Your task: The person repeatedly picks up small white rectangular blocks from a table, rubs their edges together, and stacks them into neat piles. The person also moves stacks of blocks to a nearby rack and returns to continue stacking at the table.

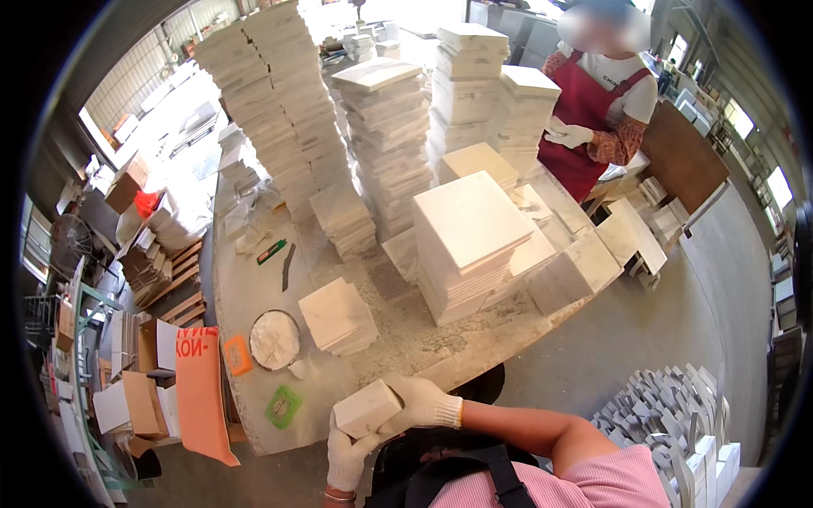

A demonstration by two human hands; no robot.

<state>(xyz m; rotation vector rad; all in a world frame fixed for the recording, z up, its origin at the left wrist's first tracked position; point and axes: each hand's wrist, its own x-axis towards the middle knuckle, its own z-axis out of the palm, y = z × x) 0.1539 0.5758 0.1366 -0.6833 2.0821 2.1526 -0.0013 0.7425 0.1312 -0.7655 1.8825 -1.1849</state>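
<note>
Both gloved hands hold a small, pale stone tile point(367, 408) just off the front edge of the worktable. My left hand point(347, 457) grips its lower left side, while my right hand point(423, 403) closes around its right side. White knitted gloves cover both hands, and part of the tile's underside is hidden by them. Beyond it on the table sits a short stack of square tiles point(339, 316). To that stack's left stands a round bowl of white paste or powder point(275, 339). A green square pad point(284, 407) and an orange block point(238, 356) lie near the bowl.
Tall tile stacks point(275, 102) rise at the back of the worktable point(406, 362); a large square stack point(474, 229) stands right of centre. A green-handled tool point(272, 251) lies by a dark strip point(289, 267). Cartons point(144, 398) are at left. Across the table, a person in a red apron point(584, 110) stands.
</note>
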